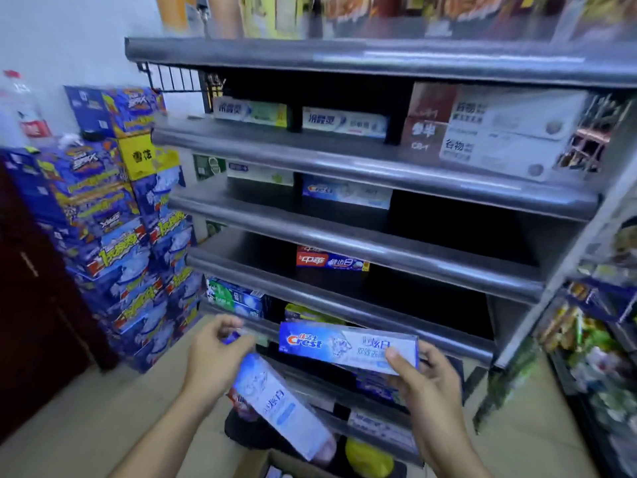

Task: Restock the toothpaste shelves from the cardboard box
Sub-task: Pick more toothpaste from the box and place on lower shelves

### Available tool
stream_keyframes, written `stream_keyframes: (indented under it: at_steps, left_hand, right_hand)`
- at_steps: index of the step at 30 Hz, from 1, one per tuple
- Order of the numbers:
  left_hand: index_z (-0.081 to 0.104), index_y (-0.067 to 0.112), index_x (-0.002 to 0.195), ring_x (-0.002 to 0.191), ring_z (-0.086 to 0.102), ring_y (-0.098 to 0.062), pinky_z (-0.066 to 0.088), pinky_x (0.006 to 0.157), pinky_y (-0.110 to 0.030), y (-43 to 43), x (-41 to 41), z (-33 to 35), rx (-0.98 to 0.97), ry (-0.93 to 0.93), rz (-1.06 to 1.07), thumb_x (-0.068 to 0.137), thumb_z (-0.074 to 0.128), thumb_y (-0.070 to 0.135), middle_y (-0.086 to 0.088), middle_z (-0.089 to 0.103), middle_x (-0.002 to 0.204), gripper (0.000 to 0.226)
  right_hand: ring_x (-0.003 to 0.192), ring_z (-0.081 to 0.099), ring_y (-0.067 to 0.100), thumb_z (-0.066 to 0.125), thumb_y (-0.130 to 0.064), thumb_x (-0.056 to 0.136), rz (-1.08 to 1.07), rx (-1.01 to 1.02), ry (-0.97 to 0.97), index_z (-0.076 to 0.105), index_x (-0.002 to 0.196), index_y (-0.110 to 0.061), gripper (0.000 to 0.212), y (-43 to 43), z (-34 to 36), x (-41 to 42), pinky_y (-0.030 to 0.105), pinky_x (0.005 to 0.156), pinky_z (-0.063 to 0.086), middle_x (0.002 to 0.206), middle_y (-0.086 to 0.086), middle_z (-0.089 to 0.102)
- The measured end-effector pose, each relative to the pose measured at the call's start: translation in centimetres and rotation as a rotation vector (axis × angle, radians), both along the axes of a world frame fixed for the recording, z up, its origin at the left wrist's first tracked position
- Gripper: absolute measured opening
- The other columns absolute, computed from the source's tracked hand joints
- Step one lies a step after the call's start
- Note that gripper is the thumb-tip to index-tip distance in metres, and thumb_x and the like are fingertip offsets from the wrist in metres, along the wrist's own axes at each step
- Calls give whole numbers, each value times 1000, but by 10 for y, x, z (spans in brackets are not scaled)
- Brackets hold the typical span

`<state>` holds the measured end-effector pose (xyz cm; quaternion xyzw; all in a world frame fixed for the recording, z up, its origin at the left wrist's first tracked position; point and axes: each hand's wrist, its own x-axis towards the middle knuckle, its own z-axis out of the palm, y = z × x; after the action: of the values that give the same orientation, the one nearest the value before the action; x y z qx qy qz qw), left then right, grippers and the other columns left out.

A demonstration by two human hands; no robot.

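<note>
In the head view we hold 2 blue and white Crest toothpaste cartons in front of the lower dark metal shelves (344, 301). Our right hand (424, 377) pinches the level Crest carton (348, 346) at its right end, and our left hand (215, 350) grips the top of the tilted Crest carton (279, 405). We judge them light, stiff but crushable, a little slippery, so the long edges are best to hold. A corner of the brown cardboard box (275, 465) shows below.

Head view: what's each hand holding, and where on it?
Left hand: tilted toothpaste box, gripped at its upper end. Right hand: level Crest box, held at its right end, thumb on front.
</note>
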<state>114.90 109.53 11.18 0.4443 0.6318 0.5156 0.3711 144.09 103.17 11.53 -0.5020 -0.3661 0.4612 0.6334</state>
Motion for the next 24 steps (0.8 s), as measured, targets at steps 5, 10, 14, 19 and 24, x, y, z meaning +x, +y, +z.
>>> stream_keyframes:
  at_steps: [5,10,14,19,24]
  left_hand:
    - [71,18,104,75,63,-24,55,81,-45,2,32,46,-12,-37,-191,56,67,17,-8,65,100,49]
    - [79,30,103,82,68,-15,56,71,-31,18,46,73,43,-44,-409,64,66,4,-4,74,108,49]
    - [77,30,111,93,70,-10,58,72,-31,46,33,94,122,-27,-479,58,62,8,0,74,114,60]
    - [73,21,118,87,68,-5,54,68,-23,94,15,121,199,-67,-489,56,61,5,-4,72,117,65]
    - [70,23,125,77,67,-11,54,68,-25,144,0,143,233,-56,-564,60,61,4,6,72,121,69]
  right_hand:
    - [96,76,24,83,-28,72,-15,80,31,74,92,-23,23,2,31,21,31,76,61,103,9,78]
    - [101,75,30,79,-22,77,-29,153,48,66,112,-9,40,20,57,22,46,86,57,107,11,78]
    - [95,76,30,81,-18,79,-74,210,62,58,116,-14,43,47,72,8,33,76,62,101,13,78]
    - [91,75,18,87,-21,77,-229,339,-180,68,100,-28,31,95,92,-14,21,74,58,99,1,78]
    - [106,63,21,88,-33,77,-466,273,-600,71,112,-32,39,151,110,-20,41,94,53,106,-7,69]
